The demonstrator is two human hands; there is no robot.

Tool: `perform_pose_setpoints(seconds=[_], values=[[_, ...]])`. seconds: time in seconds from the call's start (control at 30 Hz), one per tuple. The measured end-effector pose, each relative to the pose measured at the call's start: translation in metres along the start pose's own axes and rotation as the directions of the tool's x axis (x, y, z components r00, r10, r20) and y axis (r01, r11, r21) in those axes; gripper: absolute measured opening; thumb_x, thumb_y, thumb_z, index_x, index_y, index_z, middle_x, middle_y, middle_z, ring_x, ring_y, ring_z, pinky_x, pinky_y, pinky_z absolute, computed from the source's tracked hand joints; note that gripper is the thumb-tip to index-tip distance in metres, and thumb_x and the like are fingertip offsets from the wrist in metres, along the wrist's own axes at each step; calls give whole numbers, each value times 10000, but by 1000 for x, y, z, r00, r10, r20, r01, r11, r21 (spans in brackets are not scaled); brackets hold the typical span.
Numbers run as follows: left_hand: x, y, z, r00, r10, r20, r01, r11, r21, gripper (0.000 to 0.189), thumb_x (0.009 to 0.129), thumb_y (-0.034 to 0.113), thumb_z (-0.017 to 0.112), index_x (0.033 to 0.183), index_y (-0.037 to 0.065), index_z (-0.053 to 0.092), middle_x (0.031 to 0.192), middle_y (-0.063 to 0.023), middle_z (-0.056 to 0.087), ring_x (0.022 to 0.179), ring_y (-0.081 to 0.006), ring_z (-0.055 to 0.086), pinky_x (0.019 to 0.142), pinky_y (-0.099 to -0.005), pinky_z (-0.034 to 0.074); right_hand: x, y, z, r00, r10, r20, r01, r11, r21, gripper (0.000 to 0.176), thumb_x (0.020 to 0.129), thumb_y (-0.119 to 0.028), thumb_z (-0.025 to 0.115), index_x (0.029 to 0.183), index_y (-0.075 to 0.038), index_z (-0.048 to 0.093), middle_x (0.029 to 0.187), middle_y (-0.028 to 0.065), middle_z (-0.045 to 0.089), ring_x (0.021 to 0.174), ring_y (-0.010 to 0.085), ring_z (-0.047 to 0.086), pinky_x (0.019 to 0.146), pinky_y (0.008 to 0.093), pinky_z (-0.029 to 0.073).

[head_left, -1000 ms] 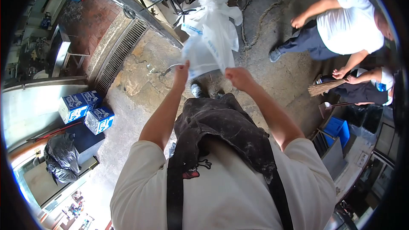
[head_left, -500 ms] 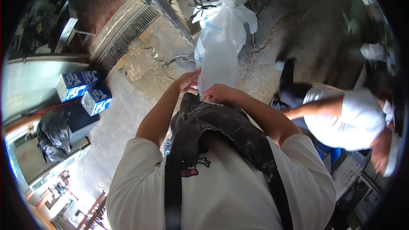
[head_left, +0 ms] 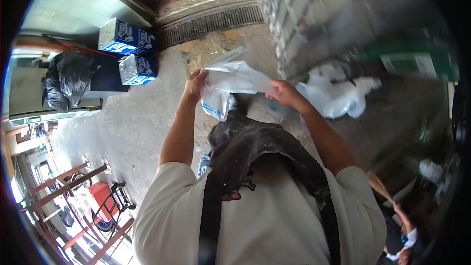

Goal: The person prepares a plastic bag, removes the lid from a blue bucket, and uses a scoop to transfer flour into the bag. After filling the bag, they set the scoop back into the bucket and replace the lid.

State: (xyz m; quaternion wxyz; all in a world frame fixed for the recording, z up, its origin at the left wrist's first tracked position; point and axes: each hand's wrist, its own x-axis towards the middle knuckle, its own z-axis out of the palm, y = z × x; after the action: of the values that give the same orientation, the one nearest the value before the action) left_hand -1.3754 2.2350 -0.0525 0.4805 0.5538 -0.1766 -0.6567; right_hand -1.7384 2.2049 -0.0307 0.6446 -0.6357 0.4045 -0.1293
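A white plastic bag point(head_left: 238, 79) with small blue print is stretched sideways in front of my black apron point(head_left: 255, 137). My left hand point(head_left: 197, 83) is closed on its left edge, where a printed flap hangs down. At the other end, my right hand point(head_left: 285, 93) pinches the bag's right edge. Both arms reach forward over the concrete floor. To the right of my right hand, more white plastic bags point(head_left: 336, 95) lie bunched near the floor.
Blue-and-white boxes point(head_left: 128, 37) and a black garbage bag point(head_left: 71, 81) are at the left. A floor grate point(head_left: 211, 23) and a metal lattice gate point(head_left: 277, 14) lie ahead. A green box point(head_left: 417, 61) stands at the right. Part of another person point(head_left: 405, 238) shows at lower right.
My view has turned left. My hands have moved apart and now spread the white plastic bag between them. The bunched white bags now appear at the right.
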Motion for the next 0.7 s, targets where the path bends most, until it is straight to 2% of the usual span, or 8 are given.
perform_pose_setpoints(seconds=[0.1, 0.23, 0.3, 0.37, 0.43, 0.47, 0.57, 0.7], values=[[44, 52, -29, 999, 11, -36, -13, 999, -40, 267, 945, 182, 620, 1141, 0, 605, 999, -95, 672, 871, -183, 654, 750, -319, 547, 75, -17, -12, 999, -5, -34, 4, 1000, -21, 312, 960, -129, 596, 1259, -51, 632, 866, 54, 684, 778, 131, 640, 723, 282, 535], [105, 127, -23, 997, -45, 62, 31, 978, 205, 287, 920, 233, 672, 1089, 8, 615, 957, -75, 661, 840, -171, 658, 741, -303, 539, 170, -73, -8, 925, -146, -351, 93, 982, -162, 751, 867, -298, 763, 1489, -98, 395, 1276, 183, 566, 1072, 263, 611, 857, 393, 550], [148, 158, -17, 939, -66, 336, -99, 887, 450, 294, 879, 217, 728, 1069, 20, 623, 925, -63, 655, 813, -152, 642, 712, -283, 519, 229, -108, -20, 661, -653, -369, 197, 626, -755, 855, 847, -336, 779, 1532, -125, 314, 1352, 213, 534, 1145, 336, 590, 922, 442, 511], [196, 191, 1, 924, -99, 368, -106, 860, 498, 322, 848, 202, 764, 1072, 19, 622, 921, -62, 653, 812, -141, 631, 706, -281, 510, 290, -123, -42, 602, -673, -429, 177, 637, -750, 667, 841, -300, 772, 1415, -99, 496, 1239, 199, 613, 1107, 350, 612, 952, 458, 493], [240, 230, 9, 911, -147, 385, -99, 829, 550, 355, 817, 187, 800, 1075, 19, 622, 916, -62, 652, 811, -130, 620, 699, -279, 502, 356, -121, -80, 906, -365, -215, 197, 812, -550, 418, 855, -298, 742, 1191, -65, 658, 1094, 170, 689, 960, 315, 670, 859, 426, 526], [264, 253, 13, 915, -82, 394, -173, 804, 569, 363, 798, 148, 820, 1066, 19, 612, 943, -58, 650, 831, -124, 610, 720, -268, 498, 388, -126, -98, 937, -185, -296, 36, 895, -445, 206, 884, -218, 705, 990, -42, 704, 881, 121, 717, 819, 268, 688, 773, 374, 530], [341, 307, 0, 918, -15, 396, -193, 856, 479, 444, 753, 108, 863, 1095, 6, 600, 1007, -48, 644, 861, -117, 592, 761, -261, 496, 480, -172, -159, 916, -199, -349, 78, 941, -330, 151, 917, -158, 664, 1000, -34, 684, 872, 123, 710, 782, 254, 680, 708, 353, 518], [415, 414, -39, 952, -132, 275, -144, 599, 788, 366, 755, 155, 861, 1017, -22, 678, 876, -27, 658, 850, -108, 583, 773, -274, 481, 623, -240, -231, 937, -228, -264, 162, 955, -248, 155, 951, -175, 636, 971, -23, 661, 864, 112, 695, 788, 239, 661, 719, 338, 507]])
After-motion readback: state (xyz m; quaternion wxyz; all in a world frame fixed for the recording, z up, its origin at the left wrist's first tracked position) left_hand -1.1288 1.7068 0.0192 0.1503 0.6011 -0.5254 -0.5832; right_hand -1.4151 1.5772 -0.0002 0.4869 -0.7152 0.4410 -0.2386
